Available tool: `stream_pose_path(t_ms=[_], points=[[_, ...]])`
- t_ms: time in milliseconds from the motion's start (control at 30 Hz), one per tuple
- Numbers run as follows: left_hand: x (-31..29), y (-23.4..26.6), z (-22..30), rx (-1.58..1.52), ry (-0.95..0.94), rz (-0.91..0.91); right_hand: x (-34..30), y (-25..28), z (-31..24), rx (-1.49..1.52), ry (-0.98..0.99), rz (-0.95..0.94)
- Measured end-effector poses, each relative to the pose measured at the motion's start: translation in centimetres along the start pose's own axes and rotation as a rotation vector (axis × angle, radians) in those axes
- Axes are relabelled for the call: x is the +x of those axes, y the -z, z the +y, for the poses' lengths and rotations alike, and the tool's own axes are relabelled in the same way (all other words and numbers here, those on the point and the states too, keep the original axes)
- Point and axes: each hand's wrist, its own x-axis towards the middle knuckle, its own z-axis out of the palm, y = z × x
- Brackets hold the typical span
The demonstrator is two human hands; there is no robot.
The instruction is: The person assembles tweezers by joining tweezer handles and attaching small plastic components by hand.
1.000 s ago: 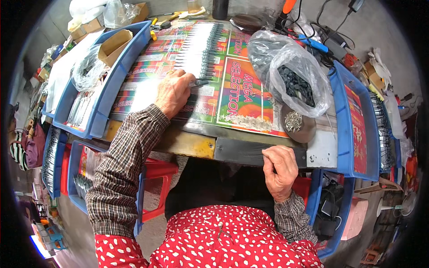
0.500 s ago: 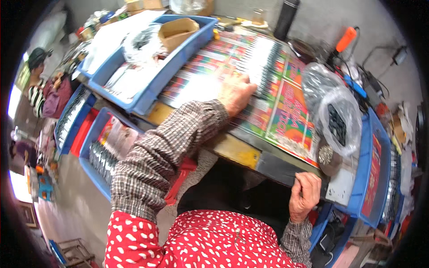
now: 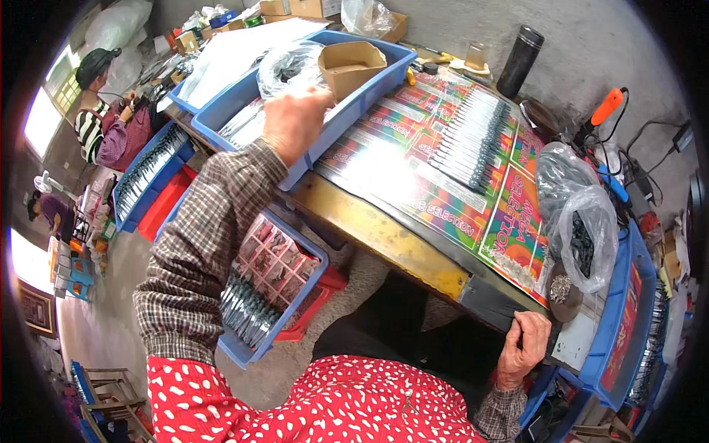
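Note:
My left hand [image 3: 295, 125] is over the near side of a long blue tray [image 3: 347, 122] at the upper left. Its fingers are bent, blurred and partly hidden, so what they hold cannot be made out. Inside the tray are a clear plastic bag [image 3: 289, 68] and a cut-open cardboard box [image 3: 353, 65]. On the table, a row of slim silver pieces with dark ends [image 3: 471, 140] lies on a brightly printed sheet [image 3: 443, 214]. At the table's front right corner, my right hand [image 3: 523, 351] is closed, its fingers curled over the table edge [image 3: 491, 304].
Right of the sheet are a plastic bag of dark pieces [image 3: 583, 240], a dish of small metal bits [image 3: 561, 289] and an orange-handled tool [image 3: 607, 107]. A black flask [image 3: 521, 60] stands behind. Below left sits a blue bin [image 3: 269, 325]. Another person [image 3: 103, 118] sits at far left.
My left hand has moved left from the silver row to the blue tray, uncovering the row. My right hand stays at the table edge. The whole view has shifted.

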Motion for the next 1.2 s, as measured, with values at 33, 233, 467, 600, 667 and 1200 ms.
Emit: stream_pose_path(t_ms=[33, 233, 467, 600, 667, 1200], points=[[0.3, 0.5, -1.4, 0.062, 0.052, -0.087, 0.1, 0.0, -0.1, -0.004, -0.002, -0.001], [-0.7, -1.5, -8.7, 0.025, 0.213, -0.506, 0.3, -0.1, -0.1, -0.006, 0.011, -0.015], [-0.8, -4.5, -9.8, 0.207, 0.224, -0.490, 0.3, 0.0, -0.5, -0.012, 0.011, -0.028], [0.1, -4.6, -10.3, 0.090, 0.256, -0.556, 0.5, 0.6, -0.7, -0.019, 0.018, -0.033], [1.0, -3.8, -9.3, 0.119, 0.120, -0.630, 0.8, 1.2, -0.8, -0.019, 0.035, -0.063], [-0.3, -17.9, -32.6, -0.099, -0.228, -0.221, 0.6, 9.6, 3.8, -0.250, 0.030, 0.013]])
